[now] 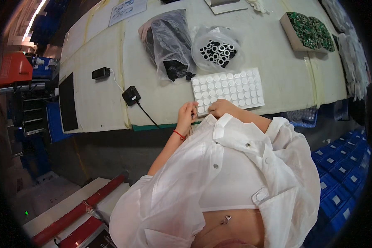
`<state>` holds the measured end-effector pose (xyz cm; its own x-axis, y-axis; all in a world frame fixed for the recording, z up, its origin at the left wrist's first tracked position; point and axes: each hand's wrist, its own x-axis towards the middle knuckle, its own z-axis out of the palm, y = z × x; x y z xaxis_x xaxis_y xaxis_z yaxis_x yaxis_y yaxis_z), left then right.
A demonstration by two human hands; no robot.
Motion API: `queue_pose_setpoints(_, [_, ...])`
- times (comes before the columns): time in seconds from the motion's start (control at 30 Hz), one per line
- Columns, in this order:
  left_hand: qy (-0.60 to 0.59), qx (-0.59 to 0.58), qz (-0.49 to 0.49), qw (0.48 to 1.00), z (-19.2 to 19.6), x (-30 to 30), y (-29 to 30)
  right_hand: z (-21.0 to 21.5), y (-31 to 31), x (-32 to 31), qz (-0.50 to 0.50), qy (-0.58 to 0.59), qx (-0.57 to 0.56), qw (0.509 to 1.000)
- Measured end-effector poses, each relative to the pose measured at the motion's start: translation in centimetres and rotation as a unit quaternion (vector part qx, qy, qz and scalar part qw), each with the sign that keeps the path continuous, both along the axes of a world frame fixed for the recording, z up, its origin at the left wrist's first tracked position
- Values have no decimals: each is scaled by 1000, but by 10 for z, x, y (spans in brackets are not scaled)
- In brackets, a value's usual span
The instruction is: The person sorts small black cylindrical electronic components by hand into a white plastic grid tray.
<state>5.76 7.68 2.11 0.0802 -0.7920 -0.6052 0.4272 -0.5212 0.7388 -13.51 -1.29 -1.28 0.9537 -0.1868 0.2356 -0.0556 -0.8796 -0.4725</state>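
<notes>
A white tray [255, 97] holding rows of round white pieces lies at the table's near edge, slightly tilted to my body. By its near left corner is my left hand [187, 116], fingers drawn together in a pinch; whatever is between them is too small or hidden to name. My right hand [221, 107] rests over the tray's near rows with its fingers curled down, and its fingertips are partly hidden. Behind the tray stands an open clear bag [235, 39] of black and white rings. Left of that bag, another plastic bag [169, 35] contains black pieces.
A box of small green parts [310, 33] stands at the far right of the table [153, 99]. On the left are a black adapter [101, 73], a black square device [131, 95] with cables, and a dark mat [68, 103]. Blue bins [339, 169] fill the right floor.
</notes>
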Motion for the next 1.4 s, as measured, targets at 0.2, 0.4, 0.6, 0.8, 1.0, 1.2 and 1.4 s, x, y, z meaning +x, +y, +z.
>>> queue_pose_setpoints(0.2, [80,10,-25,996,16,-1,-5,38,-15,13,-179,-49,419,889])
queue_pose_setpoints(0.4, [96,-6,6,995,20,-10,-12,59,-17,34,-140,-89,83,983])
queue_pose_setpoints(0.6, [33,-39,53,997,-5,8,-13,42,-19,42,-208,-59,310,926])
queue_pose_setpoints(0.8, [-16,-16,70,997,-15,16,-10,25,-26,56,-236,-23,244,940])
queue_pose_setpoints(1.0, [-15,-14,82,996,-14,6,-8,27,-48,71,-199,82,205,955])
queue_pose_setpoints(1.2, [-22,-20,96,995,-9,6,-6,19,-39,64,-165,88,161,969])
queue_pose_setpoints(1.4, [-30,-38,90,995,-2,3,-9,42,-38,32,-111,23,476,872])
